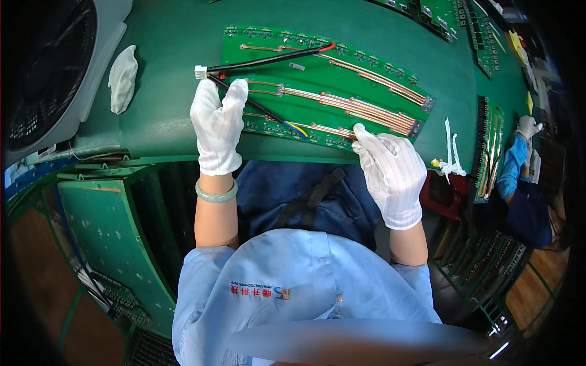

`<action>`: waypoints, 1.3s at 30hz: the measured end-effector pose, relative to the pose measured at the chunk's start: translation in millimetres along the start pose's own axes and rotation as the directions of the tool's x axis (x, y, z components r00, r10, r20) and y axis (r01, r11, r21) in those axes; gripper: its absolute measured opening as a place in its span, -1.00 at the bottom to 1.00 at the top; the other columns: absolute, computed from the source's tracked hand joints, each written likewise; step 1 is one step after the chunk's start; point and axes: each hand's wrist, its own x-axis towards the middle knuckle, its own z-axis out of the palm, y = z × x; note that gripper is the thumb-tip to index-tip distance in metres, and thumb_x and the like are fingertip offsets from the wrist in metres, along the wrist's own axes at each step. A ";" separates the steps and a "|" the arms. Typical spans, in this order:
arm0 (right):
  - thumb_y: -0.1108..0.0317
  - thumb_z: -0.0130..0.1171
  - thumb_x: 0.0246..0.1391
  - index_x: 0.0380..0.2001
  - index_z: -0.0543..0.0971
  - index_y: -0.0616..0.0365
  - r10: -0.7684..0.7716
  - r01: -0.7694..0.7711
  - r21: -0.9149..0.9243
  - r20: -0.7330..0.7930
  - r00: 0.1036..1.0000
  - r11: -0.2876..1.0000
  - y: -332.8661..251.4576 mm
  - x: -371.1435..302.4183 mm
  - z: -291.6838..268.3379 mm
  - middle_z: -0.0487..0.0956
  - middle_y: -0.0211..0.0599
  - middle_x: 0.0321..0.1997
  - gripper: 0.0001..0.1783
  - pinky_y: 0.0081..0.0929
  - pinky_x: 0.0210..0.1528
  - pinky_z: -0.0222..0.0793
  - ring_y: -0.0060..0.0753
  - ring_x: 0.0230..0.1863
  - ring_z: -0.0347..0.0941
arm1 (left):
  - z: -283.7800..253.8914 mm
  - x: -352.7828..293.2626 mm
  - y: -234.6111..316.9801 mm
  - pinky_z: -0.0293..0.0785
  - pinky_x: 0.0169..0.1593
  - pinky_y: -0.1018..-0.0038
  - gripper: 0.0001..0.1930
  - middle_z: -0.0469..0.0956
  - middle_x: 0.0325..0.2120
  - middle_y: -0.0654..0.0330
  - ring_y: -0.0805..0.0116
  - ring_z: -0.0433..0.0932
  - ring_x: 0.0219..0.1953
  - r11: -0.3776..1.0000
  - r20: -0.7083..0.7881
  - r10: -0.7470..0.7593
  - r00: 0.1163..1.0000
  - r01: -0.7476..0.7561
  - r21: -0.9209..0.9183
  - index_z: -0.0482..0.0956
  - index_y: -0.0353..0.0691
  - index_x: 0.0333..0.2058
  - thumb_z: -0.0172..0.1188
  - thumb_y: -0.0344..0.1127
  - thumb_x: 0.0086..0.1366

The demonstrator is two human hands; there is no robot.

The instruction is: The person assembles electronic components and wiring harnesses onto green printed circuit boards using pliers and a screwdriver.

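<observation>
A long green circuit board [274,70] lies before me on the green workbench, carrying rows of copper-coloured strips. Two black cables [262,60] run across it from a white connector [200,72] at its left; one ends in a red wire, the other in yellow and blue wires. My left hand [217,125], white-gloved, grips the board's left edge, thumb over the surface and the other fingertips just below the connector. My right hand [390,174], also gloved, is closed on the near edge towards the right. The fingertips under the board are hidden.
A crumpled white glove [123,79] lies at the left, near a large grey fan [91,61]. White scraps [450,152] rest at the bench's right corner. More circuit boards [488,143] stand farther right, where another person's gloved hand [528,126] shows. A green cabinet [113,232] stands at the lower left.
</observation>
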 end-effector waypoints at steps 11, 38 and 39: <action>0.50 0.30 -0.30 -0.21 0.59 0.09 -0.072 0.072 0.108 -0.006 0.997 0.992 5.5 -6.0 3.3 0.51 -0.33 -0.45 -0.57 -0.50 -0.50 0.34 -0.33 -0.45 0.46 | -1.7 -0.1 -5.5 0.12 -0.56 0.64 -0.87 0.30 -0.65 0.38 0.68 0.15 -0.61 0.995 0.014 0.096 0.995 -0.096 0.024 0.39 -0.32 -0.47 0.13 -0.42 0.21; 0.49 0.35 -0.30 -0.23 0.61 0.09 0.002 -0.003 0.071 0.014 1.000 0.997 -13.7 -3.0 3.3 0.53 -0.33 -0.46 -0.59 -0.47 -0.43 0.38 -0.31 -0.44 0.46 | -1.0 -1.8 4.5 0.29 -0.27 0.69 -0.89 0.44 -0.41 0.31 0.63 0.34 -0.38 0.998 0.058 -0.055 0.997 0.056 -0.017 0.43 -0.37 -0.26 0.06 -0.47 0.24; 0.49 0.35 -0.30 -0.23 0.61 0.09 0.002 -0.003 0.071 0.014 1.000 0.997 -12.2 -3.6 5.0 0.53 -0.33 -0.46 -0.59 -0.47 -0.43 0.38 -0.31 -0.44 0.46 | -0.9 -1.8 5.0 0.29 -0.27 0.69 -0.88 0.44 -0.41 0.31 0.63 0.34 -0.38 0.998 0.065 -0.059 0.996 0.060 -0.009 0.43 -0.37 -0.26 0.06 -0.47 0.24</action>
